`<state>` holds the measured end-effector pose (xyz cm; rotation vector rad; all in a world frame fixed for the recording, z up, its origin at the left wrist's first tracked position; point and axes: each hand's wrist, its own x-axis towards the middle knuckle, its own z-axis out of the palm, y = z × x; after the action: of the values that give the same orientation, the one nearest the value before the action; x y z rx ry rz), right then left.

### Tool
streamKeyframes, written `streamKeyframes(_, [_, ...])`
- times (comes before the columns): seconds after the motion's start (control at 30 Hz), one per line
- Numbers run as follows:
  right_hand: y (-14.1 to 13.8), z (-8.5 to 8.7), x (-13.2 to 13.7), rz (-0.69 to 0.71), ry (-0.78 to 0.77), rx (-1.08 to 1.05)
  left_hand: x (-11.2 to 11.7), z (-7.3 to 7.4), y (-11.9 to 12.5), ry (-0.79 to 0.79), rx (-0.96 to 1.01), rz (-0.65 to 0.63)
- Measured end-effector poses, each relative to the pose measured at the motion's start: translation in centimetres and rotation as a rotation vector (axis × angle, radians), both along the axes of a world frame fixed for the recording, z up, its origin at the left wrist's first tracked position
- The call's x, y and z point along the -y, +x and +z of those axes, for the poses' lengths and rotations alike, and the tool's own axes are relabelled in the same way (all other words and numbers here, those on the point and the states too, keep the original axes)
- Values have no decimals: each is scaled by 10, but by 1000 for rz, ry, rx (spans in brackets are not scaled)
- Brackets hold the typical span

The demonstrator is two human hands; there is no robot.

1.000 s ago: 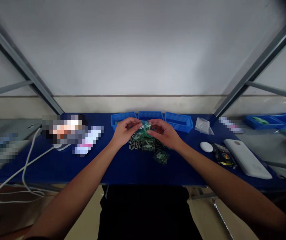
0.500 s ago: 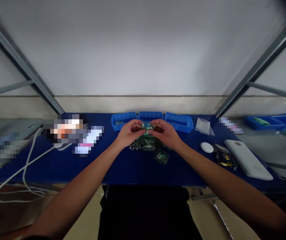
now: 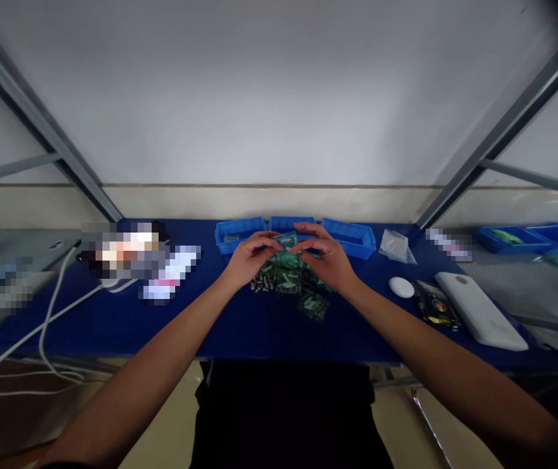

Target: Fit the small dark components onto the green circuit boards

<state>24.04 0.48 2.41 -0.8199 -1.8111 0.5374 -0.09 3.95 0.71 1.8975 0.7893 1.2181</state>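
Observation:
A small clear, greenish plastic bag [image 3: 286,241] is held up between my hands above the blue table. My left hand [image 3: 250,259] is closed, thumb and fingers pinching the bag's left edge. On its other edge, my right hand [image 3: 326,259] pinches with thumb and a finger, while the upper fingers are raised. Below the hands lies a pile of small metal parts [image 3: 262,283] with more green-tinted bags [image 3: 287,281]. Nearer to me rests a filled clear bag [image 3: 314,305]. What is inside the held bag is too blurred to make out.
Blue bins stand along the back: a left bin [image 3: 230,246] with something inside, a middle bin [image 3: 292,223] and a right bin [image 3: 357,242]. Rightward are flat clear bags [image 3: 396,246], a white round case [image 3: 402,287], a black packet [image 3: 435,305] and a white power bank [image 3: 481,312]. White cables [image 3: 47,326] hang left.
The bag between my hands now stands more upright and spread out. My right hand's upper fingers have lifted and opened a little. The view has shifted slightly.

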Motion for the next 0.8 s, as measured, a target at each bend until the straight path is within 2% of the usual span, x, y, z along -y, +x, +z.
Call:
streamKeyframes(0.1, [0,-1,0,-43,36,14,3,2,3,-115,37,-20])
streamKeyframes(0.2, [-2,-1,2,-21,14,22,8,4,8,-204,83,-69])
streamKeyframes(0.4, [-7,-1,8,76,-78,-2,9,4,11,-184,99,-106])
streamKeyframes(0.6, [-8,-8,-1,-91,-133,-153,6,1,10,-212,106,-57])
streamKeyframes(0.73, [-8,-15,-8,47,-305,-174,7,0,11,-238,179,-49])
streamKeyframes(0.8, [-8,-16,-8,88,-333,-160,6,0,9,-228,188,-51])
